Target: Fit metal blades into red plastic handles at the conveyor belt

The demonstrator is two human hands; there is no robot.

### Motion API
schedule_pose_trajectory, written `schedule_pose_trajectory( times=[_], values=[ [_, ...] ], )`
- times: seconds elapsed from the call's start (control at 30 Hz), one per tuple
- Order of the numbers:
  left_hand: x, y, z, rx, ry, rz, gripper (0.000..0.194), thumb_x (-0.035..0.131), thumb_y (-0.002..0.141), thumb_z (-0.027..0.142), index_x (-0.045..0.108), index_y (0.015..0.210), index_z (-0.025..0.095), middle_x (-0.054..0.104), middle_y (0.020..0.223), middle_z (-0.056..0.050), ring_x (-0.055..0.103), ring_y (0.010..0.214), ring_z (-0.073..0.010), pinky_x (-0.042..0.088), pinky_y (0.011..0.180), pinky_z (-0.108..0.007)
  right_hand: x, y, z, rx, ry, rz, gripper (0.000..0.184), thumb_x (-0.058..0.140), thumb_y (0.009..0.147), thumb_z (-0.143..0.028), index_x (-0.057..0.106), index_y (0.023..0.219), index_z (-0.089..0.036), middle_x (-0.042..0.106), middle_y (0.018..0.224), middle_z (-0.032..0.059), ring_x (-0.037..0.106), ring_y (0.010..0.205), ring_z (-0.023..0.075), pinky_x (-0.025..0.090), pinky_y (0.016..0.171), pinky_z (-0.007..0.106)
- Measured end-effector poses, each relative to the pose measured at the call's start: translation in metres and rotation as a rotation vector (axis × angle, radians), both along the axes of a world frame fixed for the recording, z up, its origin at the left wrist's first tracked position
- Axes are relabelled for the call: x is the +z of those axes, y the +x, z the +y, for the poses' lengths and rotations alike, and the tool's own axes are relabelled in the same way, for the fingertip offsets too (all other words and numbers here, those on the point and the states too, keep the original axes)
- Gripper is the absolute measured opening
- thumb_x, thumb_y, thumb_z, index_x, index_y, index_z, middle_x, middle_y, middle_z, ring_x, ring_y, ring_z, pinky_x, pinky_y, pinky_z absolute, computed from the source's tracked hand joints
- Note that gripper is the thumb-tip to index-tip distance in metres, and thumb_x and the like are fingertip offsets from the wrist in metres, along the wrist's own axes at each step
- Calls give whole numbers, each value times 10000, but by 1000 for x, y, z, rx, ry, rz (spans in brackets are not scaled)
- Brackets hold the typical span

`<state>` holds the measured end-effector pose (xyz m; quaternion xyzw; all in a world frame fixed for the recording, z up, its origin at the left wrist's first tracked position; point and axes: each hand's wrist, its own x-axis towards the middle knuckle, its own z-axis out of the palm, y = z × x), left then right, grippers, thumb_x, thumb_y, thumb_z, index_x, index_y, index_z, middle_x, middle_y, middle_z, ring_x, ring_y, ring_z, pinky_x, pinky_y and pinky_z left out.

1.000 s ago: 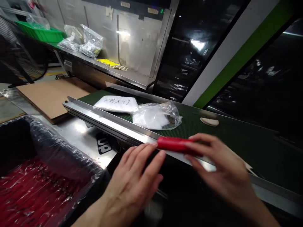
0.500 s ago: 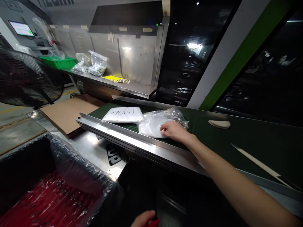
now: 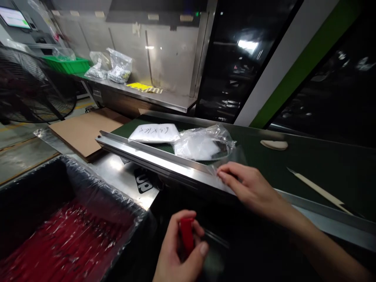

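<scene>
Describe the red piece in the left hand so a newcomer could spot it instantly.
Start at the long green conveyor belt with its steel front rail, then drop to the dark area below it, right of the plastic-lined black bin of red parts. There the left hand grips a short, glossy red plastic cylinder, held upright. It is the only red item outside the bin.

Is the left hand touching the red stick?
Touching. The head view shows the left hand with thumb and fingers wrapped around the red stick, no gap between them.
</scene>
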<state>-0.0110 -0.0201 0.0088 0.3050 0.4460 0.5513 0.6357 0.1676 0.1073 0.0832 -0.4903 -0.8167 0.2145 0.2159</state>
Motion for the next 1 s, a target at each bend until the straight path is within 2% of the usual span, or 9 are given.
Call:
schedule_pose_trajectory(
  times=[0.1,0.23,0.33,0.47,0.57,0.67,0.77,0.87,1.0],
  values=[
    [13,11,6,8,11,2,489,769,748,358,481,1125,238,586,933,-14,532,774,-106,436,678,-200,-15,-6,-58,85,-128,106,226,411,988,-304,598,892,-222,593,851,-26,541,769,81,415,700,226],
    [5,24,3,0,-24,41,386,699,799,275,461,1099,226,566,840,13,529,753,-103,438,672,-198,-49,-4,-99,101,-199,242,189,407,983,-240,573,898,-212,560,826,-19,526,731,76,413,667,219],
    [-10,24,-1,-1,-84,126,364,655,824,264,437,1114,230,554,839,17,524,727,-105,438,660,-216,-66,5,-108,-66,-146,312,157,441,973,-244,542,856,-216,534,795,-30,512,696,70,407,632,203],
    [-25,22,-5,-7,-101,344,408,622,836,235,404,1181,256,568,905,9,556,781,-119,455,711,-244,-68,9,-112,-223,-9,360,71,493,952,-257,547,995,-240,551,879,-28,543,775,70,440,681,174],
    [-31,24,-10,-110,31,514,518,576,821,153,355,1269,288,577,899,19,572,762,-120,474,717,-259,-63,3,-116,-64,-126,342,196,551,926,-270,530,1120,-269,566,895,-40,556,773,62,461,680,160],
    [-35,26,-14,-192,189,638,598,538,797,99,321,1318,296,578,899,19,570,740,-124,468,700,-269,-59,1,-121,75,-245,371,95,535,937,-242,580,1011,-279,604,858,-58,576,738,53,466,655,153],
    [-39,24,-10,-148,165,681,574,550,766,83,378,1282,264,578,955,-2,562,824,-140,440,788,-301,-58,15,-131,-178,-94,446,90,568,921,-249,616,988,-287,643,857,-60,609,709,60,475,602,149],
    [-43,15,4,-108,47,590,213,582,810,182,509,1010,187,548,828,2,522,745,-127,416,710,-266,-59,37,-146,-417,110,397,153,629,877,-254,636,1029,-269,659,882,-33,634,719,95,499,623,190],
    [-45,6,20,-97,-65,509,171,620,812,279,498,786,161,500,686,18,452,612,-99,345,565,-222,-61,48,-161,-210,362,228,242,646,836,-163,633,1066,-235,649,1013,6,629,876,121,501,817,225]
  ],
)
